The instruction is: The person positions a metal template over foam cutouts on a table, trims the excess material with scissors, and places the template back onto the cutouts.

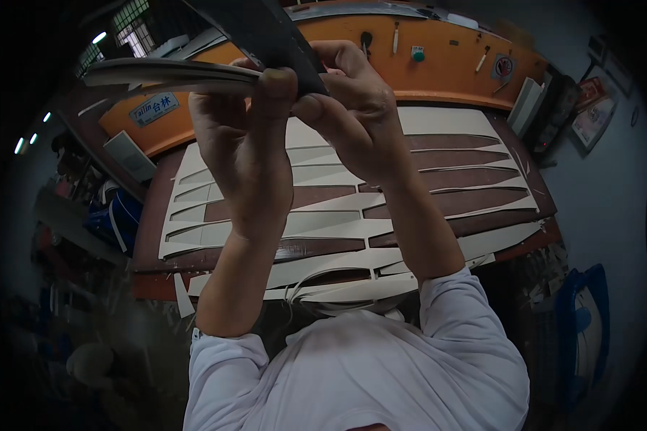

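Note:
My left hand (248,129) is raised in front of me, its thumb and fingers closed on a small stack of thin, pale, tapered strips (162,73). The strips point out to the left and fan slightly apart at their far end. Close beside it, my right hand (363,108) pinches a dark, flat, long piece (262,32) between thumb and fingers. That piece slants up and to the left, past the top edge of the view. Its lower end sits next to the left thumb; whether the two touch I cannot tell. What the dark piece is remains unclear.
Below my hands, a pale sheet with long tapered cutouts (438,120) lies on a brown machine bed (151,248). An orange machine beam (438,72) with a green knob (418,55) runs across behind it. A pale offcut (183,296) hangs at the front left edge.

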Action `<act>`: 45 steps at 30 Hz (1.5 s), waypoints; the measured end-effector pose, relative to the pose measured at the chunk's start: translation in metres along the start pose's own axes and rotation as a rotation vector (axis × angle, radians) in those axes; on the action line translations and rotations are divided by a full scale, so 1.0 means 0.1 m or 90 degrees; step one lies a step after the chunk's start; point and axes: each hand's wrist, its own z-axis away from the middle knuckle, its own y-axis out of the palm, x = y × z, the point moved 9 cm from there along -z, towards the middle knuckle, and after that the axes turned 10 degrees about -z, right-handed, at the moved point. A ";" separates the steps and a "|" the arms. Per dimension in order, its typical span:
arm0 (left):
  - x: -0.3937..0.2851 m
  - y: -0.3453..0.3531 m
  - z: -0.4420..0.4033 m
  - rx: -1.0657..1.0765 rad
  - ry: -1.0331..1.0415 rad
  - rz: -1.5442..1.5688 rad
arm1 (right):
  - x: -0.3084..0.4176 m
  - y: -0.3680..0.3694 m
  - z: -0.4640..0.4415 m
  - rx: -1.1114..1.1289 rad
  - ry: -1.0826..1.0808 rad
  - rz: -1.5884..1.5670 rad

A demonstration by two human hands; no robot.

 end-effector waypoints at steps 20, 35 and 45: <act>-0.40 -2.81 1.29 -0.370 -0.053 -0.024 | -0.82 -1.30 -0.28 -0.144 0.057 0.082; 0.32 -3.66 2.01 -0.620 -0.284 -0.136 | -1.69 -0.92 2.14 -0.160 0.330 0.140; 0.95 -4.19 2.23 -0.652 -0.394 -0.046 | -1.54 -1.19 0.46 -0.073 0.428 0.519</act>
